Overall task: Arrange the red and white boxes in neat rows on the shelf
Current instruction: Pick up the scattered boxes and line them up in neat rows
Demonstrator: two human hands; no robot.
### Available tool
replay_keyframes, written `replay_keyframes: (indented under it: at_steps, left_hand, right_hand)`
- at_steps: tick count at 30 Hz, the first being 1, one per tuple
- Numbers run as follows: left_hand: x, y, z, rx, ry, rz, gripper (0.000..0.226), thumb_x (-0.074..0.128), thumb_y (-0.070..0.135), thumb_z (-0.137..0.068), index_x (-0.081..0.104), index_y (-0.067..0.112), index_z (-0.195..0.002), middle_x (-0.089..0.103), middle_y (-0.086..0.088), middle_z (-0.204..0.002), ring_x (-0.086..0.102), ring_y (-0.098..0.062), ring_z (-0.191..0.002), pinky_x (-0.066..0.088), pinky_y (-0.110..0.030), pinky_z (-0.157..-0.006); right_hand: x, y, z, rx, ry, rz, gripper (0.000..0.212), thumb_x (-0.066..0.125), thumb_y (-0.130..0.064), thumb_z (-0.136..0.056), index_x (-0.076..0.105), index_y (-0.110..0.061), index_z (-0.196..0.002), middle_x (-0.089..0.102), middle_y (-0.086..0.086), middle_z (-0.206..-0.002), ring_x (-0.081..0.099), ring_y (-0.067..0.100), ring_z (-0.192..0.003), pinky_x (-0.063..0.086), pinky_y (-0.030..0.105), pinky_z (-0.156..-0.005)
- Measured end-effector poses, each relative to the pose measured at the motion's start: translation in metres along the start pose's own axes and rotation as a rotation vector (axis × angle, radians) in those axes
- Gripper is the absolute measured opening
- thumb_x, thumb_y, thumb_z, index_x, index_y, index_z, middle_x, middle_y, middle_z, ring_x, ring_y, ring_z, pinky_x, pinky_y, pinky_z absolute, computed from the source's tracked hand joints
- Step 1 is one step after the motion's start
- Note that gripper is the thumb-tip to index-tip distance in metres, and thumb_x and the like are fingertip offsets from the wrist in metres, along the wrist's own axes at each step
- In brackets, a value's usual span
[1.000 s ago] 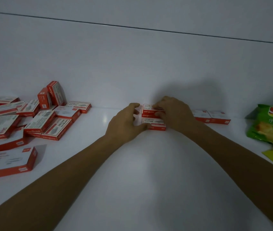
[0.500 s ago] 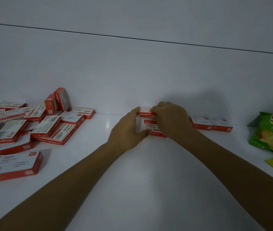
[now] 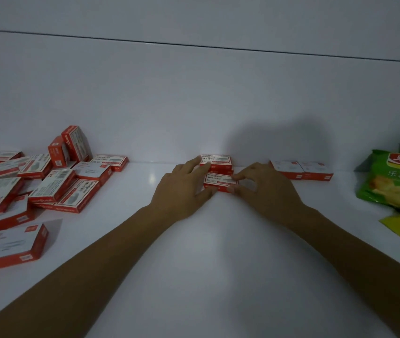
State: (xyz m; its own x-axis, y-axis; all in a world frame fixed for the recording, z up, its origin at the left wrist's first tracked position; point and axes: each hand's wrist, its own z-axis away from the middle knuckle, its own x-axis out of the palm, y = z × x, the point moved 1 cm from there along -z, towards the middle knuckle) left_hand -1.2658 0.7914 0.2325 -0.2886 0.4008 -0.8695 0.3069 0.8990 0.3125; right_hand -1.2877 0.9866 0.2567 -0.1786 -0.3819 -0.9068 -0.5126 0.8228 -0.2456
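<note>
Left grip (image 3: pixel 182 191): fingers nearly straight, spread against the left ends of both boxes, holding nothing.
Front box (image 3: pixel 219 182): flat on the shelf (image 3: pixel 194 264), just in front of the back box (image 3: pixel 216 160) at the wall.
Right grip (image 3: pixel 267 191): fingertips and thumb pinch the front box's right end.
Risk: an uneven push could skew it or nudge the back box.
Around: loose pile (image 3: pixel 55 189) left; placed pair (image 3: pixel 301 170) and snack bags (image 3: pixel 394 181) right; none in the way.

far box (image 3: pixel 216 160), white top: "wenguan"; the smaller lines under it are blurred. near box (image 3: pixel 218 180), top: "wenguan", "24/6". upright box (image 3: pixel 74 142) in the left pile, red side: "wenguan". flat box (image 3: pixel 78 195) in the same pile: "wenguan", "24/6", upside down. green bag (image 3: pixel 394 181): "乐薯片"; the red logo above can't be read.
</note>
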Motion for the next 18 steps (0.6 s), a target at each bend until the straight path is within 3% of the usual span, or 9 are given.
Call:
replay_keyframes:
  at_steps: [4,9,13,18]
  left_hand:
    - [-0.001,0.000,0.000,-0.002,-0.023,-0.048,0.066,0.047,0.051,-0.090,0.027,0.023,-0.146,0.020,0.001,-0.155,0.027,-0.021,-0.138,0.031,-0.037,-0.107]
    - [0.000,0.007,-0.002,0.148,0.028,-0.148,0.069,0.032,0.057,-0.086,0.039,0.016,-0.141,0.034,-0.005,-0.150,0.036,-0.025,-0.133,0.039,-0.041,-0.101]
    - [0.006,0.019,-0.010,0.141,-0.027,-0.152,0.079,0.021,0.062,-0.079,0.039,0.017,-0.141,0.035,-0.004,-0.149,0.030,-0.025,-0.136,0.031,-0.039,-0.107]
    - [0.011,0.019,-0.011,0.106,-0.035,-0.060,0.064,0.045,0.050,-0.090,0.035,0.015,-0.143,0.030,-0.002,-0.151,0.019,-0.022,-0.141,0.018,-0.028,-0.111]
  right_hand:
    - [-0.016,0.009,0.004,-0.023,-0.057,0.319,0.038,0.047,-0.044,-0.092,0.062,-0.022,-0.118,0.058,0.002,-0.119,0.052,0.019,-0.106,0.039,0.034,-0.089]
    - [-0.021,0.009,0.014,-0.131,-0.042,0.265,0.032,0.051,-0.029,-0.092,0.059,-0.022,-0.122,0.059,0.002,-0.124,0.054,0.023,-0.110,0.040,0.037,-0.092]
    - [-0.015,0.008,0.012,-0.098,-0.045,0.326,0.033,0.040,-0.032,-0.096,0.056,-0.027,-0.125,0.059,0.000,-0.122,0.057,0.022,-0.106,0.047,0.037,-0.086]
    - [-0.009,0.010,0.008,-0.058,-0.009,0.400,0.031,0.035,-0.029,-0.097,0.060,-0.023,-0.116,0.061,-0.001,-0.111,0.059,0.021,-0.097,0.049,0.034,-0.076]
